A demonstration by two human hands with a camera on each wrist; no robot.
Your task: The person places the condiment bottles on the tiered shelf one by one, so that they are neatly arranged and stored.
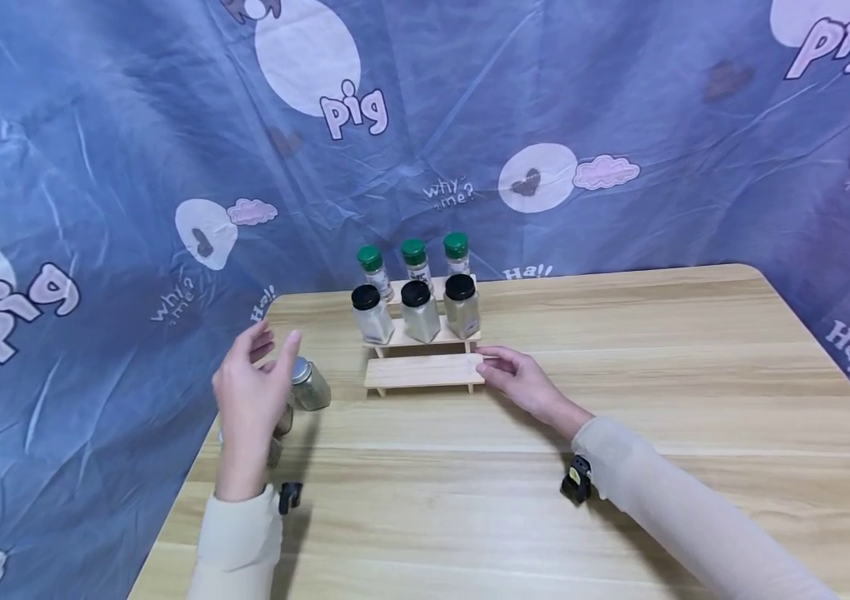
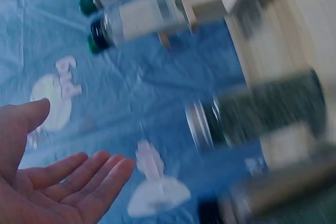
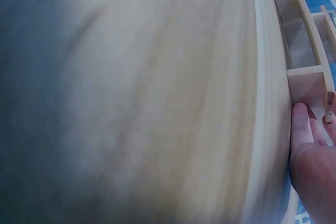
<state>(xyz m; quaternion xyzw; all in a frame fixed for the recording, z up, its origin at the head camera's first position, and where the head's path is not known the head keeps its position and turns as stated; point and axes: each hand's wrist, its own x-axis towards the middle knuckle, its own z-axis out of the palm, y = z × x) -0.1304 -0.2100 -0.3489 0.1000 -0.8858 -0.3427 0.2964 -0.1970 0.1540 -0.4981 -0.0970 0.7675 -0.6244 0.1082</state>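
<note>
A stepped wooden spice rack (image 1: 425, 372) stands toward the back of the table. My right hand (image 1: 518, 383) grips the right end of its bare lowest step, and in the right wrist view fingers (image 3: 301, 124) lie against that end. On the middle step are black-lidded jars (image 1: 419, 315); green-lidded jars (image 1: 416, 260) stand on the top one. My left hand (image 1: 252, 400) is raised at the left, holding nothing, thumb apart from the fingers. Nearest to it is a silver-lidded jar (image 1: 312, 389), whose dark green contents look blurred in the left wrist view.
More jars (image 1: 284, 419) stand at the table's left edge, partly hidden behind the left hand. Behind the wooden table (image 1: 657, 375) hangs a blue printed cloth (image 1: 425, 150), which also runs down both sides.
</note>
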